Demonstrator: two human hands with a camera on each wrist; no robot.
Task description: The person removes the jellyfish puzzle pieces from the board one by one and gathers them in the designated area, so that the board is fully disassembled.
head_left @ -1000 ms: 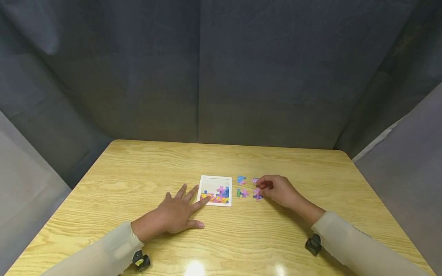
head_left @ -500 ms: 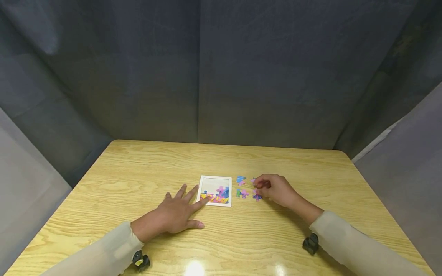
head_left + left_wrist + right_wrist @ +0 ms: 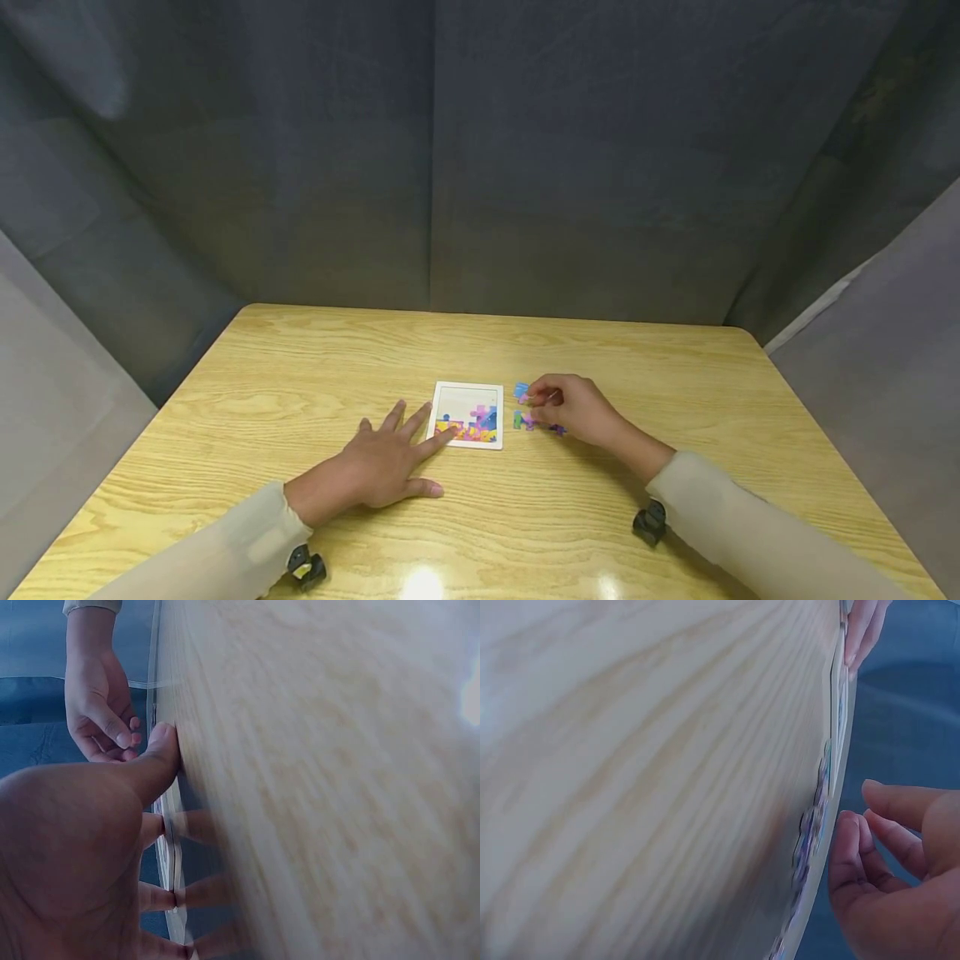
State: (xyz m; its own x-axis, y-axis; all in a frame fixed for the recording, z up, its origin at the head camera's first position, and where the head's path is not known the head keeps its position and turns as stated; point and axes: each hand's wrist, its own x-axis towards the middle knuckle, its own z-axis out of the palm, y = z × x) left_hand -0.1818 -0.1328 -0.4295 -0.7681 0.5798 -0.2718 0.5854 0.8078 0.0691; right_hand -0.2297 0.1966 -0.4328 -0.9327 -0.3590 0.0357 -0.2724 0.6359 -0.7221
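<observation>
A square white-framed puzzle tray (image 3: 468, 386) lies at mid-table, its lower part filled with yellow, pink and blue jigsaw pieces (image 3: 480, 432). My left hand (image 3: 378, 467) rests with spread fingers on the table at its left, one finger reaching over the tray's lower left corner. Loose jigsaw pieces lie just right of the tray, among them a blue-and-pink one (image 3: 521, 390) and a green-and-pink one (image 3: 519, 419). Above them hovers my right hand (image 3: 577, 410), fingers loosely bent and nothing seen between them in the right wrist view. It hides part of the loose pieces.
The wooden table (image 3: 337, 350) ends at a dark curtain (image 3: 570, 167) behind, with pale cloth (image 3: 885, 375) hanging on the right. Small black wrist cameras (image 3: 650, 523) sit at both sleeves.
My right hand has moved left across the loose pieces, from the right-hand ones to those nearer the tray. The left hand and tray stay where they were.
</observation>
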